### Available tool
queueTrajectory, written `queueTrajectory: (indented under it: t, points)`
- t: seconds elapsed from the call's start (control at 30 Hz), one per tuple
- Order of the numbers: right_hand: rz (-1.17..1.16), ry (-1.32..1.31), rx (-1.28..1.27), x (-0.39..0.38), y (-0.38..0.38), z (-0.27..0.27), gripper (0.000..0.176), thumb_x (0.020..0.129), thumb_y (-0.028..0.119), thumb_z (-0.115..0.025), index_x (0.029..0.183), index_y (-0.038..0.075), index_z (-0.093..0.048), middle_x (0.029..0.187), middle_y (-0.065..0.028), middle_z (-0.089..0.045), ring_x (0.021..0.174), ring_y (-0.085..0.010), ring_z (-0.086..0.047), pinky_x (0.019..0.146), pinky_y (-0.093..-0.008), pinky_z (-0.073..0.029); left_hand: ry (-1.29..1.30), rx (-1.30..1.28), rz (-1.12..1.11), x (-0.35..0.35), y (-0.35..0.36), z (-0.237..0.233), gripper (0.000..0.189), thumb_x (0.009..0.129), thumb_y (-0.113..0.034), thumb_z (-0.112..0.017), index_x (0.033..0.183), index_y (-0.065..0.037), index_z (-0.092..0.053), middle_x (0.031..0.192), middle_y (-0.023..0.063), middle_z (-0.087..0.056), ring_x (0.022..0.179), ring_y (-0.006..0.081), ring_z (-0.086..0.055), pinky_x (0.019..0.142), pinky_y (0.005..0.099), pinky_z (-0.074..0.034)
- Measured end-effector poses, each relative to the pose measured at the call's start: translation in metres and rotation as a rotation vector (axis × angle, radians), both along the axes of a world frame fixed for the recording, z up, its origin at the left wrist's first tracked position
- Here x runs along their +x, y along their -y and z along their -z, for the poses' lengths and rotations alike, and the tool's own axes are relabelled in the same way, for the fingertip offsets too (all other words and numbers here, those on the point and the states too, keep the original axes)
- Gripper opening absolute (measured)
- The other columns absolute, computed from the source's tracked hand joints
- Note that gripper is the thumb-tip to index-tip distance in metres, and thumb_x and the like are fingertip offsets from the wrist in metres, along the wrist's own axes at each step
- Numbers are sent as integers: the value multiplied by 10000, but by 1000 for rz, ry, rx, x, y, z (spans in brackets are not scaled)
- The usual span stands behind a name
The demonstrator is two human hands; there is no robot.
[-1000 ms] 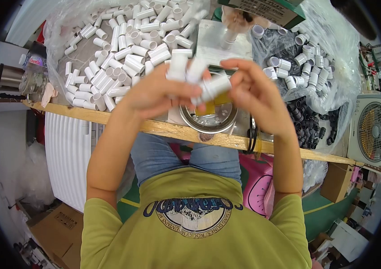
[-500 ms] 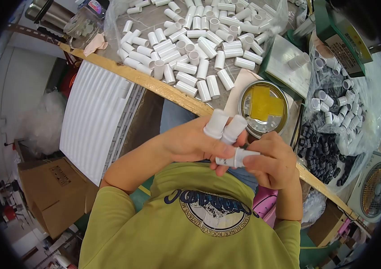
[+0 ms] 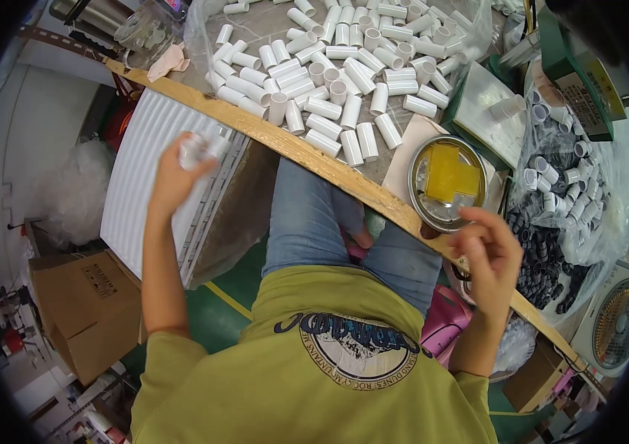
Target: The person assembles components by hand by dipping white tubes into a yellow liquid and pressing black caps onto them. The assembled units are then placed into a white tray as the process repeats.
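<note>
Far left of the round tin [image 3: 448,181], past the bench edge, the left hand [image 3: 172,177] is closed around a couple of blurry white fittings [image 3: 200,144] above the ribbed white panel [image 3: 140,214]. The right hand [image 3: 488,248] sits just below the tin, fingers loosely curled, holding nothing. Looks like the drop-off step to me; the next move needs that left grip opened over the panel.
</note>
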State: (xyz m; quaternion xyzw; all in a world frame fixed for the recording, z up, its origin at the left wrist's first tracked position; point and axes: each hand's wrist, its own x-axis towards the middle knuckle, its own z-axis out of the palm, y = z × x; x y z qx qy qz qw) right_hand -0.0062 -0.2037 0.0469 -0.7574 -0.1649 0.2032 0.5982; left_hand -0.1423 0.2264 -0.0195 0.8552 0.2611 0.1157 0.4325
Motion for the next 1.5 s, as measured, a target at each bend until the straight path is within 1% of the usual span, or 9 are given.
queueTrajectory:
  t: [0.27, 0.6, 0.73, 0.8, 0.83, 1.0, 1.13, 1.27, 1.5]
  points:
    - [225, 169, -123, 18, 40, 11, 204, 937, 97, -588, 1091, -35, -611, 811, -31, -627, 734, -73, -554, 672, -203, -436, -492, 45, -232, 35, -91, 48, 357, 774, -201, -745, 1005, 46, -630, 786, 76, -641, 663, 146, -614, 608, 287, -538]
    - [437, 239, -355, 30, 109, 29, 208, 949, 96, -570, 1113, -22, -618, 876, -33, -641, 777, -72, -570, 685, -200, -442, -516, 48, -220, 36, -132, 43, 580, 728, -318, -797, 1087, 107, -632, 852, 174, -687, 595, 213, -673, 519, 303, -571]
    - [519, 280, -451, 27, 121, 22, 153, 909, 78, -633, 1036, -5, -657, 831, -2, -629, 761, -52, -558, 671, -186, -428, -495, 324, -311, 29, -131, 48, 529, 805, -377, -716, 1120, 42, -646, 832, 156, -677, 608, 199, -653, 495, 287, -541]
    - [489, 265, -478, 25, 120, 16, 157, 872, 35, -658, 1024, -2, -664, 812, 10, -615, 732, -39, -522, 662, -183, -414, -493, 711, -236, 10, -198, 89, 492, 832, -362, -677, 1162, 1, -638, 851, 182, -693, 726, 240, -681, 671, 371, -539]
    - [426, 255, -505, 24, 117, 13, 210, 820, 1, -681, 1029, 5, -663, 807, 12, -603, 691, -39, -494, 644, -189, -412, -508, 753, -294, 24, -162, 55, 435, 839, -357, -666, 1135, -39, -662, 917, 196, -692, 820, 323, -670, 774, 425, -496]
    - [292, 465, -720, 25, 82, 11, 236, 765, 36, -712, 995, 51, -660, 818, -67, -582, 638, -166, -552, 614, -274, -462, 360, 785, -340, 76, -64, -17, 265, 870, -220, -681, 1091, -74, -682, 918, 65, -651, 797, 170, -611, 741, 308, -495]
    - [267, 664, -963, 37, 65, 26, 204, 783, 124, -717, 957, 62, -632, 839, -103, -610, 694, -263, -615, 618, -357, -485, 377, 259, 227, 129, 46, -44, 181, 882, -71, -649, 1056, -32, -681, 943, 15, -656, 783, 75, -562, 720, 217, -451]
    - [168, 635, -1098, 44, 64, 27, 291, 787, 130, -698, 1039, 82, -560, 845, -115, -640, 752, -321, -632, 641, -411, -486, 213, 299, 628, 164, 135, -58, 155, 790, -48, -692, 941, -15, -689, 788, 43, -592, 632, 93, -462, 598, 246, -393]
    - [304, 473, -839, 45, 60, -3, 207, 813, 80, -670, 1005, 39, -603, 809, -124, -641, 707, -264, -632, 633, -345, -488, 253, 672, 762, 225, 176, -6, 229, 764, -99, -706, 978, -19, -695, 870, 92, -585, 818, 302, -598, 713, 403, -479]
